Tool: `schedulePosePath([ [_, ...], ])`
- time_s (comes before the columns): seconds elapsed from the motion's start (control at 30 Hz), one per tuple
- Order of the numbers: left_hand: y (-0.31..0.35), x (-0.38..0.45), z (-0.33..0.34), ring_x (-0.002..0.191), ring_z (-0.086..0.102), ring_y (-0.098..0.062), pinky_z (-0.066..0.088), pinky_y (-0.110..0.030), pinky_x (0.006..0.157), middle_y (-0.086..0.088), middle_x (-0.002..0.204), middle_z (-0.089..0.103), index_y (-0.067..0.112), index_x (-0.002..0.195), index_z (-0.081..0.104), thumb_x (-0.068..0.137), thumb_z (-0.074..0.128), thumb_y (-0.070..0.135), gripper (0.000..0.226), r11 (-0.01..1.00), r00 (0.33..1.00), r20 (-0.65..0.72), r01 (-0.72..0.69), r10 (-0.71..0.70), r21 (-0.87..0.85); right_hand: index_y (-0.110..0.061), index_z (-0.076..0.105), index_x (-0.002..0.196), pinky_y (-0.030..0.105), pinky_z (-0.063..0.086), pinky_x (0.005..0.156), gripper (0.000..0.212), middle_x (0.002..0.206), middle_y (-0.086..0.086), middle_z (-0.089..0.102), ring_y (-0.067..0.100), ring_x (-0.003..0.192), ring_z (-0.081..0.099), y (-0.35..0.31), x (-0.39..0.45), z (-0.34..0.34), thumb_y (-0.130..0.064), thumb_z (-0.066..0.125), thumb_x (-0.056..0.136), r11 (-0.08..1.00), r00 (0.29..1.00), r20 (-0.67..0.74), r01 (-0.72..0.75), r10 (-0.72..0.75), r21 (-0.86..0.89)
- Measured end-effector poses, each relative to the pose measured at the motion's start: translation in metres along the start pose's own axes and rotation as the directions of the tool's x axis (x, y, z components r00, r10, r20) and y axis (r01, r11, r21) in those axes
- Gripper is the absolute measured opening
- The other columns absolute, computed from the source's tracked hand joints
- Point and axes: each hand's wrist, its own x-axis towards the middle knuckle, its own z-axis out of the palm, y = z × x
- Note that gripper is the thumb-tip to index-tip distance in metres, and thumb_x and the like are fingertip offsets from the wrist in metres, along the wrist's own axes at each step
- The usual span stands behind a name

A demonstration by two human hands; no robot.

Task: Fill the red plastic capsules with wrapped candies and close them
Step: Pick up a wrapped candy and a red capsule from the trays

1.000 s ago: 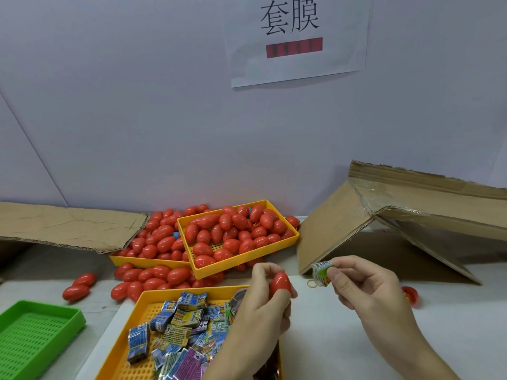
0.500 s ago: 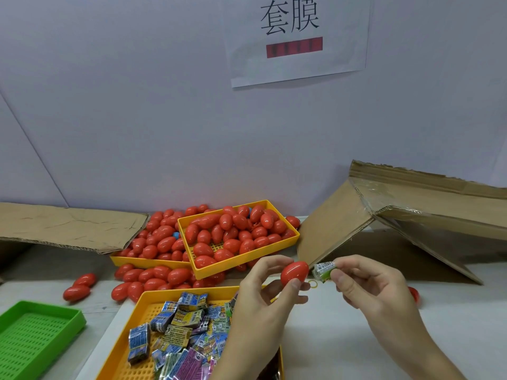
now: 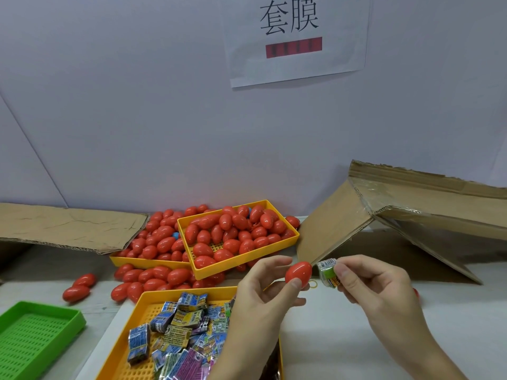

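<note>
1. Low in the frame, left of centre: a yellow tray heaped with wrapped candies, its right part hidden behind the left wrist.
2. Mid-frame: a second yellow tray full of closed red capsules, propped over a third yellow tray to its left, with loose capsules spilled on the white table in front.
3. Lower left corner: a green perforated tray.
4. Left edge: a flat cardboard sheet; right side: a folded cardboard box leaning tent-like.
5. Top centre on the wall: a paper sign with printed characters.
6. Centre, above the table: left hand raised, thumb and forefinger pinching one red capsule.
7. Just right of it: right hand with fingers curled, pinching a green-wrapped candy, close beside the capsule's tip; contact impossible to tell.
8. Between the hands on the table: a small yellow ring.
</note>
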Motion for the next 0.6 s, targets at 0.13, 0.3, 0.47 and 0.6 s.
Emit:
schedulePosePath([
  [0.13, -0.0036, -0.0021, -0.001, 0.092, 0.071, -0.021, 0.059, -0.031, 0.073, 0.007, 0.104, 0.071, 0.022, 0.103, 0.068, 0.08, 0.077, -0.001, 0.035, 0.986, 0.999, 0.014, -0.051, 0.05, 0.157, -0.022, 0.075, 0.078, 0.014, 0.048, 0.051, 0.015, 0.071, -0.001, 0.071, 0.002, 0.061, 0.061, -0.0018, -0.0004, -0.0007, -0.03, 0.064, 0.075, 1.0, 1.0, 0.017, 0.02, -0.019, -0.016],
  [0.3, -0.0034, -0.0038, 0.0019, 0.097, 0.069, -0.015, 0.057, -0.025, 0.071, 0.011, 0.104, 0.07, 0.021, 0.103, 0.063, 0.077, 0.077, -0.008, 0.042, 0.963, 0.992, 0.041, -0.126, 0.12, 0.238, -0.023, 0.073, 0.078, 0.011, 0.048, 0.054, 0.013, 0.069, -0.007, 0.071, 0.001, 0.065, 0.063, -0.0031, -0.001, -0.0001, -0.029, 0.063, 0.073, 0.996, 0.997, 0.055, 0.064, -0.061, -0.058],
  [0.47, -0.0023, -0.0042, 0.0033, 0.1, 0.068, -0.012, 0.057, -0.026, 0.07, 0.014, 0.102, 0.069, 0.021, 0.104, 0.061, 0.076, 0.077, -0.008, 0.043, 0.949, 0.984, 0.014, -0.175, 0.178, 0.263, -0.023, 0.072, 0.077, 0.009, 0.047, 0.055, 0.01, 0.071, -0.007, 0.07, 0.0, 0.066, 0.063, -0.0017, -0.0014, -0.0008, -0.028, 0.063, 0.074, 0.991, 0.993, 0.085, 0.094, -0.086, -0.097],
  [0.6, -0.0017, -0.0048, 0.0033, 0.1, 0.068, -0.011, 0.058, -0.024, 0.073, 0.013, 0.102, 0.069, 0.019, 0.103, 0.06, 0.076, 0.077, -0.009, 0.043, 0.946, 0.979, 0.027, -0.202, 0.202, 0.255, -0.028, 0.072, 0.076, 0.009, 0.048, 0.054, 0.009, 0.074, -0.01, 0.071, 0.002, 0.072, 0.065, -0.0008, -0.0014, 0.0002, -0.029, 0.064, 0.073, 0.989, 0.994, 0.07, 0.096, -0.088, -0.115],
])
